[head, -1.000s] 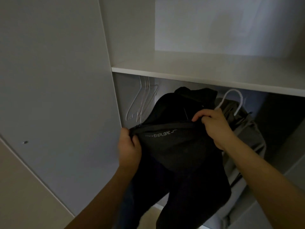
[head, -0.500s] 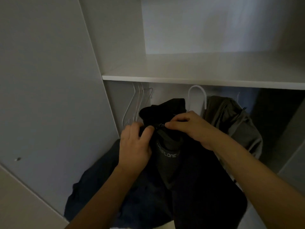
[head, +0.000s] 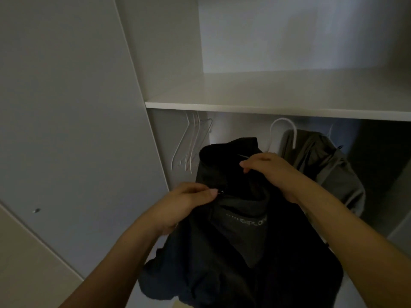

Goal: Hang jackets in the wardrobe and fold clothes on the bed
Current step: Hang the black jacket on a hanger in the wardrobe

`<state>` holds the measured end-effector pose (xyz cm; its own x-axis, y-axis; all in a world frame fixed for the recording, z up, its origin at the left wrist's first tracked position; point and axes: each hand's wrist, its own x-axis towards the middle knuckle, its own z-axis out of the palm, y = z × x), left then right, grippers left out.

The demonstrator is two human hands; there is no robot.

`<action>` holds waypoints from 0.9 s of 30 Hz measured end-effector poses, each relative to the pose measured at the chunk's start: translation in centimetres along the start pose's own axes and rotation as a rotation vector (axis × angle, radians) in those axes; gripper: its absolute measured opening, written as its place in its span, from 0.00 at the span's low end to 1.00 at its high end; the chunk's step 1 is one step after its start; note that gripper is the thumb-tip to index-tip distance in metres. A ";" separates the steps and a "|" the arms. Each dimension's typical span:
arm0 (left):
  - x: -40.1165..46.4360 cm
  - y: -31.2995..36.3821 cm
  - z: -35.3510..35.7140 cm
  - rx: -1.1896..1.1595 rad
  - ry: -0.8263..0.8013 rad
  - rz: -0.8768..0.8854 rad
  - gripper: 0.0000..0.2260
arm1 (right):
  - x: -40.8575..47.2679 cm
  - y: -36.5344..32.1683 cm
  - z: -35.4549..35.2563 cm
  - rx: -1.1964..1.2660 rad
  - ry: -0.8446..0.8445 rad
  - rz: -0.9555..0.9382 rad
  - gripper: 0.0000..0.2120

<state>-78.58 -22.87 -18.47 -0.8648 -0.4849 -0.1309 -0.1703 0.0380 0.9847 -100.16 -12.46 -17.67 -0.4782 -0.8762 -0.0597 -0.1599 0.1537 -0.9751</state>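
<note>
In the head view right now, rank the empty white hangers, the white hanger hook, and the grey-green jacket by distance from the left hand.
From the left hand:
1. Empty white hangers, above it.
2. White hanger hook, upper right.
3. Grey-green jacket, far right.

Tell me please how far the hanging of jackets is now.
Done, it seems: a grey jacket already hangs under the shelf. In hand: the left hand and right hand both grip the collar of a black jacket; it is not yet on the rail. A white hook rises behind it. Left: hanging this jacket; spare hangers wait at the left. The bed is not in view.
</note>
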 end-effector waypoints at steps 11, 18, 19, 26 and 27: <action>-0.7 -0.7 0.2 0.268 0.039 0.033 0.11 | 1.8 0.5 -1.1 -0.008 0.165 -0.072 0.06; 2.1 -1.5 2.3 0.552 0.657 0.236 0.11 | 1.1 0.2 0.5 -0.093 -0.030 -0.112 0.22; 2.4 -1.3 2.4 0.604 0.694 0.257 0.11 | 1.0 0.1 0.7 -0.123 -0.044 -0.119 0.25; 2.8 -0.8 2.0 0.613 0.608 0.256 0.09 | 0.3 -0.2 1.0 -0.262 -0.103 -0.155 0.21; 2.6 -0.7 1.7 0.520 0.577 0.241 0.09 | 0.3 0.0 0.8 -0.273 -0.099 -0.151 0.19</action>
<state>-81.52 -22.62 -19.72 -0.5500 -0.7802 0.2980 -0.3305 0.5310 0.7803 -99.61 -13.10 -17.84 -0.3468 -0.9367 0.0476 -0.4549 0.1236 -0.8819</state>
